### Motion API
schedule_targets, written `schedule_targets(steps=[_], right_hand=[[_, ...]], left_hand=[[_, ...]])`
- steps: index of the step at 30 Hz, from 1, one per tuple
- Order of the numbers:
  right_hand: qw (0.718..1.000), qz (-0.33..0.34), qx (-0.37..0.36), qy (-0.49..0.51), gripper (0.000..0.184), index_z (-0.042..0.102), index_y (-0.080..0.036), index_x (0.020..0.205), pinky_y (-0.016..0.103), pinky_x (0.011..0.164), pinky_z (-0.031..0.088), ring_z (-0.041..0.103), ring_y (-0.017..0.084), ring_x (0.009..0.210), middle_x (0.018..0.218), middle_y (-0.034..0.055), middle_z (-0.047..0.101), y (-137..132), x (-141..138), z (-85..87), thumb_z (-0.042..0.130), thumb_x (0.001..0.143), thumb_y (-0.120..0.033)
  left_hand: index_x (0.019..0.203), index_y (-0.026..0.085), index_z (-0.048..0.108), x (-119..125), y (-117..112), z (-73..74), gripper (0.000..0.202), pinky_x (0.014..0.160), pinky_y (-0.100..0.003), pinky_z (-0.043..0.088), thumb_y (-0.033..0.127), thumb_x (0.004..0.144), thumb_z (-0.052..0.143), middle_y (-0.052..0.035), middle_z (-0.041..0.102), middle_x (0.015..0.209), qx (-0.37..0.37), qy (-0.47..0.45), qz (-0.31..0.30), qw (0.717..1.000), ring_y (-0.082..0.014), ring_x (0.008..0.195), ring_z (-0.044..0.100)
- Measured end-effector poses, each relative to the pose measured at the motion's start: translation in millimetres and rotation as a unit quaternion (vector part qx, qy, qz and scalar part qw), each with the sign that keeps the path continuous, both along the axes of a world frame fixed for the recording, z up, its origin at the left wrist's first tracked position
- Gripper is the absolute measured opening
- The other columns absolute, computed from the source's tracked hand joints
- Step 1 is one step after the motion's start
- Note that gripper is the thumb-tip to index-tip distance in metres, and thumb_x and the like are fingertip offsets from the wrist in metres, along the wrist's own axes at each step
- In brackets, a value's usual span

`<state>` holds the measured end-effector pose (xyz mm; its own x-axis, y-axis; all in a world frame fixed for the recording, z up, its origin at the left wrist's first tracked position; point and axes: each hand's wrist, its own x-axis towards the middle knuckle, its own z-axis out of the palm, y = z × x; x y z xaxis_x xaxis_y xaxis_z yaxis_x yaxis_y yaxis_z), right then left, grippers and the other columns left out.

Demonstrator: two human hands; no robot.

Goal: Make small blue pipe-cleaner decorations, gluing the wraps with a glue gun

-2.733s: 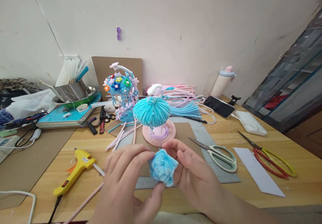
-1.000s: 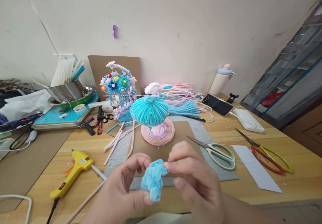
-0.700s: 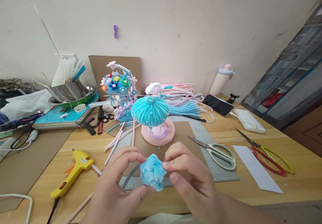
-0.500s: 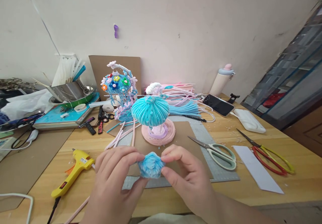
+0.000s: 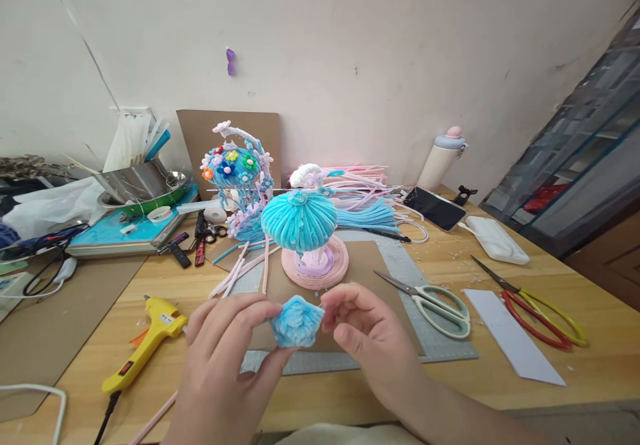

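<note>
Between the thumb and fingers of my left hand (image 5: pixel 227 358) is a small fuzzy light-blue pipe-cleaner piece (image 5: pixel 297 322), roughly five-sided with a bunched middle. My right hand (image 5: pixel 373 338) is at its right edge, thumb and curled fingers apart; whether a fingertip still touches the piece I cannot tell. Just beyond stands a turquoise pleated pipe-cleaner dome (image 5: pixel 299 221) over a round pink coiled base (image 5: pixel 290 268). Brown cardboard (image 5: pixel 360 348) lies beneath on a grey cutting mat (image 5: pixel 450 349).
A yellow glue gun (image 5: pixel 150 338) lies left. Green-handled scissors (image 5: pixel 440 308), a white strip (image 5: pixel 515 338) and red-and-yellow-handled scissors (image 5: pixel 537 311) lie right. Behind are a flower-covered pipe-cleaner lamp shape (image 5: pixel 235 168), bundled pipe cleaners (image 5: pixel 365 215), a phone (image 5: pixel 435 207) and a bottle (image 5: pixel 440 161).
The blue piece has turned and shifted slightly left and up in my left hand. My right thumb and fingers have parted from their pinch on its right edge.
</note>
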<state>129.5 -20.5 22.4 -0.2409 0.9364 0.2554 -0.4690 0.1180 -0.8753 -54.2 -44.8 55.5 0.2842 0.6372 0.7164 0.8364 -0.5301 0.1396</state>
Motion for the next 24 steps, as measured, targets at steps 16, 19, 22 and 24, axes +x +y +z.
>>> schedule_targets(steps=[16, 19, 22, 24], right_hand=[[0.997, 0.042, -0.058, -0.018, 0.015, 0.064, -0.020, 0.084, 0.023, 0.061, 0.035, 0.047, 0.011, 0.067, 0.075, -0.0006, 0.053, 1.4, 0.9, 0.8, 0.070, 0.077, -0.031], [0.992, -0.028, 0.035, -0.115, 0.008, 0.062, -0.019, 0.077, 0.026, 0.064, 0.037, 0.048, 0.014, 0.073, 0.078, 0.0008, 0.052, 1.6, 1.8, 3.5, 0.064, 0.081, -0.026], [0.977, -0.075, 0.085, -0.182, 0.010, 0.058, -0.018, 0.075, 0.027, 0.065, 0.037, 0.046, 0.015, 0.073, 0.078, 0.0011, 0.051, 1.0, 3.3, 5.1, 0.057, 0.084, -0.022], [0.974, -0.074, 0.086, -0.197, 0.012, 0.055, -0.019, 0.076, 0.027, 0.064, 0.036, 0.045, 0.014, 0.071, 0.076, 0.0006, 0.049, 0.1, 4.2, 5.4, 0.053, 0.087, -0.023]], left_hand=[[0.095, 0.018, 0.058, -0.8, -3.0, 3.0, 0.024, 0.079, -0.039, 0.037, 0.005, 0.076, 0.063, -0.0070, 0.066, 0.089, 0.017, 0.013, -0.021, 1.000, -0.0218, 0.086, 0.058], [0.094, 0.018, 0.060, 0.4, -3.4, 3.4, 0.022, 0.079, -0.040, 0.037, 0.006, 0.076, 0.064, -0.0068, 0.068, 0.088, 0.016, 0.026, -0.021, 0.999, -0.0224, 0.086, 0.060], [0.094, 0.019, 0.061, -1.1, -3.1, 1.3, 0.020, 0.081, -0.040, 0.037, 0.010, 0.076, 0.065, -0.0058, 0.069, 0.089, 0.010, 0.038, -0.020, 0.999, -0.0228, 0.086, 0.062], [0.094, 0.021, 0.062, -2.7, -2.5, -0.3, 0.020, 0.081, -0.039, 0.038, 0.012, 0.077, 0.064, -0.0048, 0.070, 0.091, 0.007, 0.045, -0.018, 0.999, -0.0229, 0.087, 0.063]])
